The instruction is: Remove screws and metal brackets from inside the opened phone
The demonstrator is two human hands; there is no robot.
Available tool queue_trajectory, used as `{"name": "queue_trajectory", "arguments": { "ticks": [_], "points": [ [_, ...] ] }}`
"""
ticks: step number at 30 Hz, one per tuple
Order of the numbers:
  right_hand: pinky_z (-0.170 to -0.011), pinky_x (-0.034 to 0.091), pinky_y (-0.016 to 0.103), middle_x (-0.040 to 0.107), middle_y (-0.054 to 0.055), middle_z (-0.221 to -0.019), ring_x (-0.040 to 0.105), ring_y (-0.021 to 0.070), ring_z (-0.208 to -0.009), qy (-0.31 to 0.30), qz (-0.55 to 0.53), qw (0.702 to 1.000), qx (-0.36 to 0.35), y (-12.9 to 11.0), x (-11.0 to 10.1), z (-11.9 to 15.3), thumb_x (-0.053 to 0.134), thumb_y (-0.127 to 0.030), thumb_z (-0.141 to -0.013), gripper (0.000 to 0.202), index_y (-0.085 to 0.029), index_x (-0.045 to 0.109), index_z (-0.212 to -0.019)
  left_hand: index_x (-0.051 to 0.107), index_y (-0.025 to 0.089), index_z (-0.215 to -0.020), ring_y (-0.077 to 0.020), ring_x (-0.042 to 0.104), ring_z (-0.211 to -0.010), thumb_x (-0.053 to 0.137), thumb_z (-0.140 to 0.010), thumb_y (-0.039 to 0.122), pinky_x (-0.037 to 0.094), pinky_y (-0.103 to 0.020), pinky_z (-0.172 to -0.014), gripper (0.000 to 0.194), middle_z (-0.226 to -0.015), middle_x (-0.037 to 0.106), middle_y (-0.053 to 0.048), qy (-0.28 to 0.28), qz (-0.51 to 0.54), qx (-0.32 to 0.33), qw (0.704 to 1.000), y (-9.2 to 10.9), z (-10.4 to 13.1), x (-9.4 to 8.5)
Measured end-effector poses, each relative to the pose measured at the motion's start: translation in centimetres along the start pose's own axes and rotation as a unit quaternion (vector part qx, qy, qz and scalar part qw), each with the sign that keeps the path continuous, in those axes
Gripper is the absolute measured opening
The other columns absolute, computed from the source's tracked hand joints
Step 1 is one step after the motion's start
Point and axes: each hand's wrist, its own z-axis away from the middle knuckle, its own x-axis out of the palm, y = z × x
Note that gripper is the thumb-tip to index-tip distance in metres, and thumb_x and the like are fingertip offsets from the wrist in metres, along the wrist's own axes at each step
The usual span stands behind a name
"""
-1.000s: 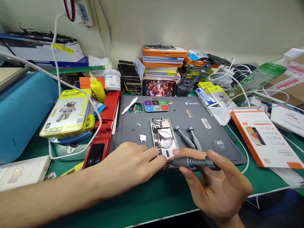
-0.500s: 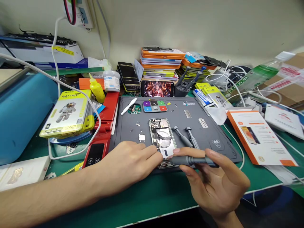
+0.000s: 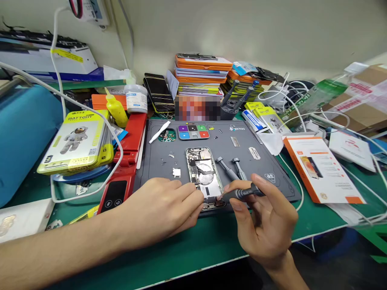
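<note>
An opened phone (image 3: 205,173) with its inner parts showing lies on the dark grey mat (image 3: 260,177). My left hand (image 3: 172,207) rests at the phone's lower left side, fingers curled together; whatever its fingertips hold is hidden. Between the fingers of my right hand (image 3: 266,221) is a grey screwdriver (image 3: 242,194), tilted, its front end over the phone's lower right part. Two more grey screwdrivers, one (image 3: 226,168) beside the other (image 3: 238,168), lie right of the phone. A small metal plate (image 3: 176,172) is left of it.
At the mat's back are a coloured magnetic tray (image 3: 193,132), a white pry tool (image 3: 159,132) and a screwdriver holder (image 3: 229,108). Yellow battery boxes (image 3: 75,141) and a red device (image 3: 116,193) stand left. An orange-edged box (image 3: 320,169) lies right, near white cables.
The view has shifted slightly. My right hand has turned the screwdriver, whose back end now points more upward. My left hand remains beside the phone.
</note>
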Motion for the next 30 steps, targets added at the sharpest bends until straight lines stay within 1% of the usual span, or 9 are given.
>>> {"name": "queue_trajectory", "arguments": {
  "ticks": [5,10,16,20,22,24,26,28,30],
  "points": [
    [-0.091,0.068,0.034,0.072,0.013,-0.119,0.077,0.0215,-0.109,-0.021,0.011,1.000,-0.001,0.1,0.0,0.3,0.066,0.006,-0.096,0.076,-0.019,0.045,-0.164,0.054,0.020,-0.090,-0.0181,0.053,-0.060,0.042,-0.114,0.020,0.038,-0.039,-0.053,0.028,-0.077,0.054,0.003,0.006,-0.004,0.003,1.000,0.0,0.0,0.1],
    [-0.091,0.067,0.035,0.068,0.019,-0.131,0.073,0.0252,-0.122,-0.023,0.016,1.000,-0.004,0.2,0.0,0.6,0.065,0.008,-0.096,0.081,-0.017,0.038,-0.168,0.053,0.020,-0.091,-0.0188,0.053,-0.061,0.041,-0.115,0.021,0.037,-0.039,-0.053,0.027,-0.078,0.055,0.003,-0.004,-0.008,-0.002,1.000,0.0,0.0,0.1],
    [-0.092,0.066,0.035,0.072,0.008,-0.115,0.073,0.0193,-0.108,-0.062,-0.005,0.996,-0.063,0.2,-0.2,-0.5,0.074,0.010,-0.088,0.085,-0.019,0.046,-0.163,0.054,0.020,-0.092,-0.0183,0.054,-0.062,0.039,-0.116,0.022,0.040,-0.038,-0.054,0.028,-0.079,0.055,0.003,-0.007,-0.002,0.007,1.000,0.0,0.0,0.0],
    [-0.099,0.066,0.047,0.064,0.015,-0.141,0.068,0.0255,-0.127,-0.075,-0.047,0.994,-0.058,0.1,-0.3,-0.3,0.049,0.008,-0.092,0.081,-0.017,0.036,-0.169,0.054,0.021,-0.093,-0.0198,0.054,-0.062,0.040,-0.115,0.023,0.040,-0.040,-0.053,0.026,-0.079,0.056,0.003,-0.014,-0.011,0.000,1.000,0.0,0.1,0.0],
    [-0.102,0.065,0.051,0.060,0.015,-0.150,0.065,0.0289,-0.134,-0.082,-0.059,0.994,-0.050,0.2,-0.4,0.0,0.049,0.006,-0.092,0.083,-0.017,0.033,-0.170,0.054,0.021,-0.094,-0.0201,0.055,-0.062,0.041,-0.115,0.023,0.040,-0.040,-0.053,0.025,-0.079,0.056,0.003,-0.018,-0.009,0.000,1.000,0.0,0.1,0.0],
    [-0.104,0.064,0.051,0.060,0.014,-0.151,0.065,0.0294,-0.135,-0.080,-0.055,0.994,-0.050,0.2,-0.4,0.3,0.054,0.008,-0.090,0.086,-0.018,0.035,-0.170,0.054,0.020,-0.095,-0.0201,0.055,-0.062,0.042,-0.116,0.023,0.040,-0.040,-0.054,0.024,-0.080,0.057,0.003,-0.018,-0.009,0.002,1.000,0.0,0.1,0.1],
    [-0.103,0.063,0.051,0.060,0.014,-0.151,0.065,0.0289,-0.134,-0.073,-0.060,0.994,-0.051,0.3,-0.4,0.4,0.050,0.010,-0.090,0.084,-0.018,0.038,-0.168,0.055,0.020,-0.096,-0.0200,0.055,-0.063,0.043,-0.116,0.023,0.039,-0.040,-0.054,0.024,-0.081,0.057,0.003,-0.015,-0.011,0.002,1.000,-0.1,0.1,0.1],
    [-0.104,0.062,0.052,0.060,0.015,-0.152,0.065,0.0292,-0.134,-0.072,-0.080,0.993,-0.047,0.3,-0.3,0.3,0.045,0.008,-0.092,0.080,-0.016,0.038,-0.168,0.055,0.020,-0.097,-0.0201,0.055,-0.064,0.043,-0.116,0.023,0.039,-0.040,-0.054,0.023,-0.083,0.057,0.002,-0.015,-0.012,0.002,1.000,-0.1,0.1,0.1],
    [-0.104,0.063,0.051,0.060,0.014,-0.151,0.064,0.0293,-0.134,-0.075,-0.079,0.993,-0.048,0.4,-0.3,0.2,0.051,0.005,-0.093,0.079,-0.016,0.039,-0.168,0.056,0.020,-0.098,-0.0200,0.055,-0.065,0.045,-0.116,0.023,0.038,-0.040,-0.055,0.022,-0.084,0.058,0.002,-0.016,-0.008,0.001,1.000,-0.1,0.1,0.1]
  ]
}}
